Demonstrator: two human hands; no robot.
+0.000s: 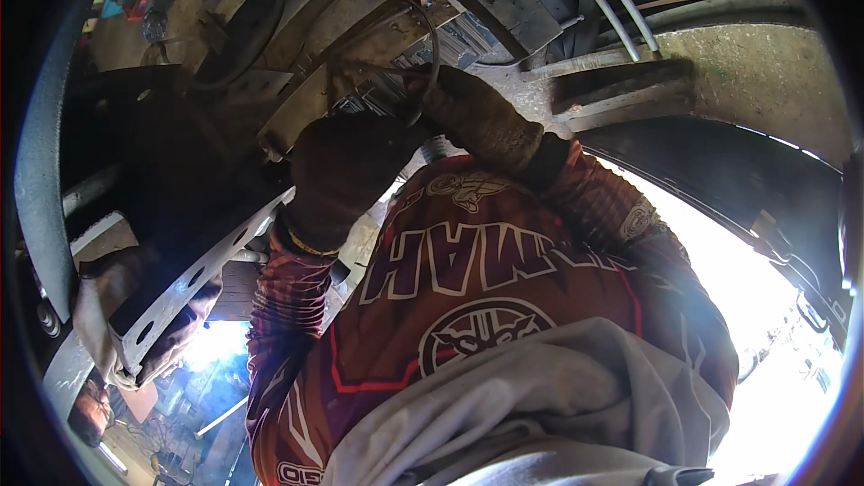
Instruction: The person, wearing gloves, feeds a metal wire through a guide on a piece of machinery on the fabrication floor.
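Both of my hands wear thick dark work gloves and meet in front of my chest, over a cluttered metal work area. My left hand [349, 171] is curled closed, its back toward the view; whatever its fingers hold is hidden. My right hand [477, 117] is bent inward with its fingers closed at a thin dark cable [437, 47]. This cable arcs down from the top and runs in between the two gloves. Just beyond the hands, several thin metal rods [463, 36] lie among rusty steel bars [315, 94].
A perforated metal strip [193, 283] slants up from the lower left, with a pale cloth [99, 315] beside it. Bright bluish light [216, 342] glares below. Part of another person [90, 409] shows at the lower left. Metal tubes [621, 13] stand at the upper right.
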